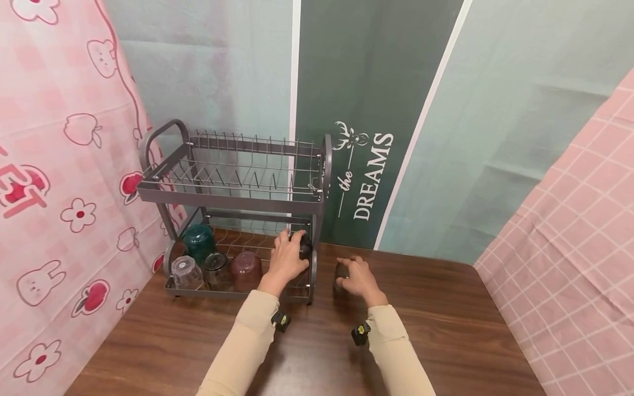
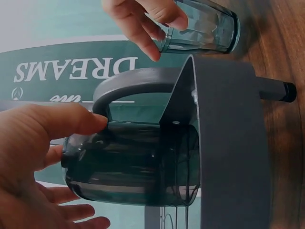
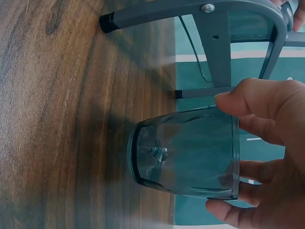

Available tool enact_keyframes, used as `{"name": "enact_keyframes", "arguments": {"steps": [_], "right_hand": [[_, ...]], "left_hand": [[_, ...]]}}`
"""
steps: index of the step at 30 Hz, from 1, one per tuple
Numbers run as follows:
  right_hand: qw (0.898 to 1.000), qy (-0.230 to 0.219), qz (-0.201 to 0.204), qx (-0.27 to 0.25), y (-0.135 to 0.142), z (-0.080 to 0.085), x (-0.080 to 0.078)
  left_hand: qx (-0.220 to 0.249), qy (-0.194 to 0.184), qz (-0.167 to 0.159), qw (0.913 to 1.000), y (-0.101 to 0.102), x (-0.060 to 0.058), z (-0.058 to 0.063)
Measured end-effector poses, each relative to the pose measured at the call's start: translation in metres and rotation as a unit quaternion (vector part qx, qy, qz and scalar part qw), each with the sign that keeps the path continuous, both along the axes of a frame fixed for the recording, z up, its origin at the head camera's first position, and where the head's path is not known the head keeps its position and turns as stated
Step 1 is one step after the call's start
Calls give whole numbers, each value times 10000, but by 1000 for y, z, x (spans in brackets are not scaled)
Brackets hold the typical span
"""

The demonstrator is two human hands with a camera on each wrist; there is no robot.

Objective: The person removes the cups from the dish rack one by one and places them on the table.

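Observation:
My left hand (image 1: 287, 256) is at the right end of the rack's lower tier. It holds a dark tinted glass (image 2: 133, 164) around its outer end, thumb on one side and fingers on the other. That glass's far end lies behind the rack's side rail in the left wrist view. To the right of the rack, my right hand (image 1: 360, 279) grips a clear, grey-tinted drinking glass (image 3: 186, 152) near its rim, thumb opposite the fingers. This glass is upright, its thick base toward the wooden table. Whether the base touches the tabletop I cannot tell.
The grey two-tier dish rack (image 1: 228, 201) has wire slots on top. On its lower tier sit a teal glass (image 1: 199, 242), a clear glass (image 1: 185, 272), a dark glass (image 1: 216, 269) and a reddish glass (image 1: 246, 270). Wooden table (image 1: 436, 330) surrounds the rack; curtains hang behind and beside it.

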State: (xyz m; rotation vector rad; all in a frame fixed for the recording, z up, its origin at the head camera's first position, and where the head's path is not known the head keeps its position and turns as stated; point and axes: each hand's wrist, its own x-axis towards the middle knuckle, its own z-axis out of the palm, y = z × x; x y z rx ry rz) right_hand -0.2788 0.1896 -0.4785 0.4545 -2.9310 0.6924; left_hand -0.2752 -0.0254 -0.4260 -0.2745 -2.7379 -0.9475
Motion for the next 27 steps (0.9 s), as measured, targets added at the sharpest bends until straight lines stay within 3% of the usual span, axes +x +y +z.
{"name": "enact_keyframes", "arguments": {"steps": [13,22,27], "right_hand": [[9996,-141,-220,-85,-5,-14,-9],[9988,-315,-300,-222,-4,-15,-14],[9986,-447,-273,-34,-2,-10,-15]], "left_hand": [[445,-36,-140,9989,-2,-7,-10],[458,-87,-131,9988,-2,-7,-10],[359,-20,-132,9993,-3,-6,-4]]}}
